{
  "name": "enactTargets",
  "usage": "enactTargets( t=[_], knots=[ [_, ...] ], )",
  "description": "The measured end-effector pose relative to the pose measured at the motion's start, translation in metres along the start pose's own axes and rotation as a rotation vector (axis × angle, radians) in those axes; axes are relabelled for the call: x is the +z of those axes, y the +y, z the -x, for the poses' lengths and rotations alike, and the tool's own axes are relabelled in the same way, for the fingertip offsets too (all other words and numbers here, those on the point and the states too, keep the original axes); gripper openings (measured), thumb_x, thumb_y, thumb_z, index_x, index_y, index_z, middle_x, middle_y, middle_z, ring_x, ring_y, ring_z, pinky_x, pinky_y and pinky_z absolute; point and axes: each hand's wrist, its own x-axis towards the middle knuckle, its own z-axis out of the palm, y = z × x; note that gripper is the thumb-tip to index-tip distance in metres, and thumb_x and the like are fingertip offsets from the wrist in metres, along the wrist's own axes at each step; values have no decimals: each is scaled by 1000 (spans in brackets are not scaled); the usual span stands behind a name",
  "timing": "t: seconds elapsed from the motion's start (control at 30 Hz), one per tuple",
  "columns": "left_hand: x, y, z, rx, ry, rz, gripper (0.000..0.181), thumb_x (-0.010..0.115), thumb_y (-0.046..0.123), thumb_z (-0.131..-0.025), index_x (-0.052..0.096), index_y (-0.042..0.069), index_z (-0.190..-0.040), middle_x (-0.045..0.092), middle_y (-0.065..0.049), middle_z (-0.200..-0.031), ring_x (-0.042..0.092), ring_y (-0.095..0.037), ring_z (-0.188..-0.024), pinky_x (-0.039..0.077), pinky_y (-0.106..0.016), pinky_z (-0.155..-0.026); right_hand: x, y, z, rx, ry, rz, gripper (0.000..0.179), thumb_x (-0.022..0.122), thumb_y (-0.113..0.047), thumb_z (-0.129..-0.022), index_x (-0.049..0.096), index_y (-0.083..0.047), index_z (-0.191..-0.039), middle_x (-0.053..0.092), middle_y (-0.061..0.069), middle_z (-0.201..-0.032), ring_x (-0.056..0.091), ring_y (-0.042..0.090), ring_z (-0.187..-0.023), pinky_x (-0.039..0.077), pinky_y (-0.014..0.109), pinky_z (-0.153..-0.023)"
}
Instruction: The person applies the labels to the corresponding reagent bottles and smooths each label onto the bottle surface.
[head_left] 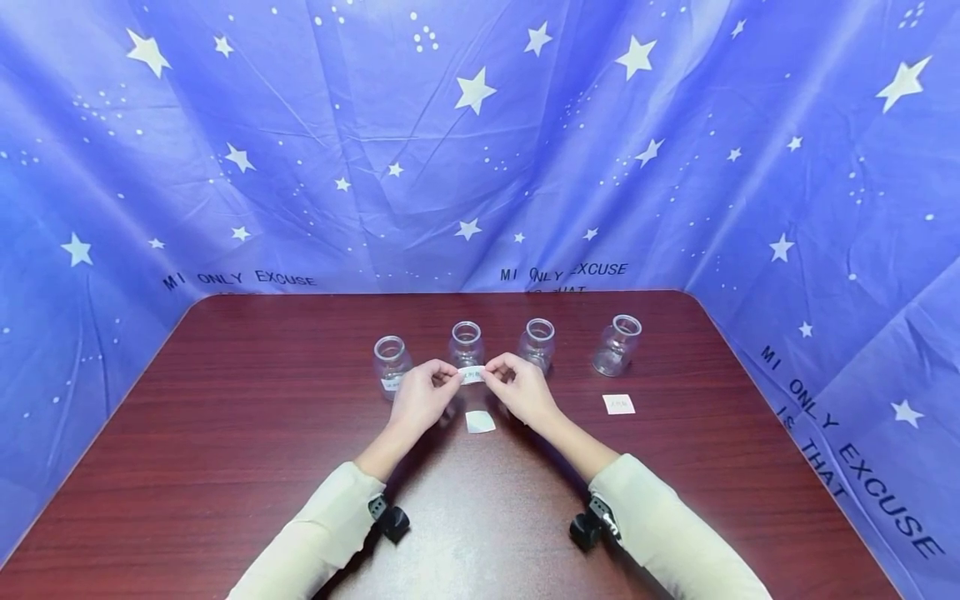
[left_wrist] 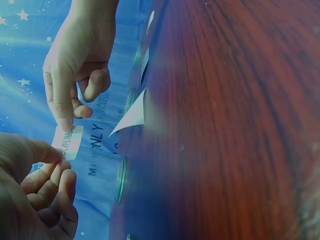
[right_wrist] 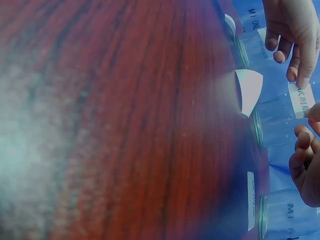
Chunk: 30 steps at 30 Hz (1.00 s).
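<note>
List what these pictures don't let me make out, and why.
Head view: right end of the label on the leftmost jar, behind the left hand.
Head view: some of the third jar from left, behind the right hand.
Head view: writing on the rightmost label, too small.
Right wrist view: part of the right hand, past the right edge.

Four jars [head_left: 617,352] stood across the table [head_left: 187,467]; a label [head_left: 472,375] was between left hand [head_left: 422,398] and right hand [head_left: 525,393], before the second jar [head_left: 467,347] from the left.
</note>
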Motion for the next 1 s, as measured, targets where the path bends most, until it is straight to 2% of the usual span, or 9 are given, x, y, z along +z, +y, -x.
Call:
enactTargets(
  t=[0.23, 0.5, 0.8, 1.0],
  knots=[
    [2, 1, 0, 6, 33, -67, 11, 66, 25, -84, 68, 14, -83, 68, 3, -73, 59, -6, -62, 46, -27, -63, 5, 2, -5, 21, 3, 7, 5, 69, -11, -82, 66, -6, -82, 62, 5, -67, 50, 7, -60, 42, 17, -56],
    [6, 1, -4, 22, 60, -147, 11, 64, 25, -84, 68, 15, -83, 67, 5, -72, 57, -7, -60, 44, -27, -59, 9, 8, -8, 42, 15, 57, 6, 69, -13, -82, 66, -8, -82, 61, 2, -67, 51, 7, -60, 42, 17, -57],
    [8, -1, -6, 2, 57, -134, 11, 64, 27, -84, 67, 16, -81, 67, 5, -71, 58, -7, -61, 44, -27, -59, 11, 7, -9, 55, 44, 84, 8, 69, -17, -82, 66, -10, -80, 58, 0, -62, 48, 7, -57, 38, 18, -55],
    [7, -1, -6, -4, 54, -138, 10, 64, 26, -84, 68, 16, -82, 67, 5, -72, 58, -7, -62, 44, -28, -60, 11, 5, -8, 100, 69, 133, 15, 72, -26, -80, 66, -12, -80, 56, -3, -59, 46, 5, -52, 37, 20, -52]
  ],
)
